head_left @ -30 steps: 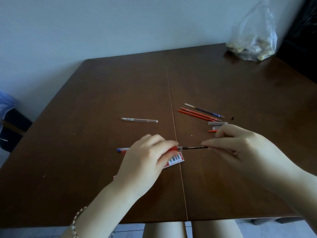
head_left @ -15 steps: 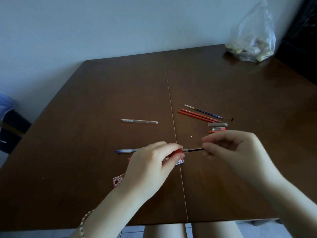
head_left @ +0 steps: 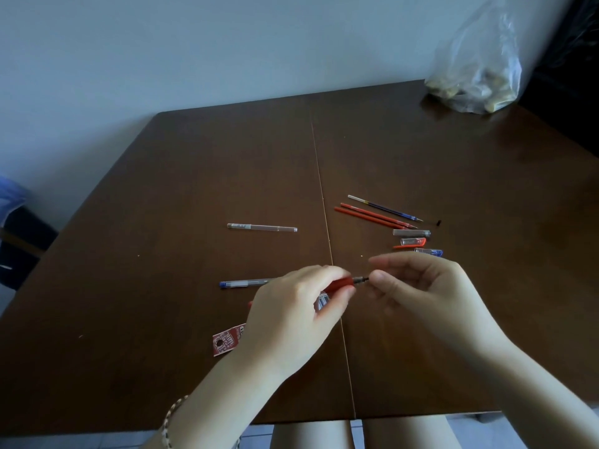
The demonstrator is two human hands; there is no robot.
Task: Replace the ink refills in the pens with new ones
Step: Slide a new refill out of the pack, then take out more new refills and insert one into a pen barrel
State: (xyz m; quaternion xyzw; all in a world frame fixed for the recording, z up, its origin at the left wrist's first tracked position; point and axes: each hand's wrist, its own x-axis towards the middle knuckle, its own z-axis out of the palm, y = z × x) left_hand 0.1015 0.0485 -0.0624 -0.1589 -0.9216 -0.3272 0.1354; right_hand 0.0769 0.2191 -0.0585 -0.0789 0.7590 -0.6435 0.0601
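Left hand [head_left: 291, 319] grips red pen [head_left: 340, 284] — right hand [head_left: 418, 286] at tip.

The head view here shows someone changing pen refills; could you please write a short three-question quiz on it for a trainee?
1. True or false: the left hand grips a red pen.
2. How many red refills lie loose beside the blue refill?
3. Where is the plastic bag: A, far right corner of the table; B, near left corner?

Key: 1 true; 2 two; 3 A.
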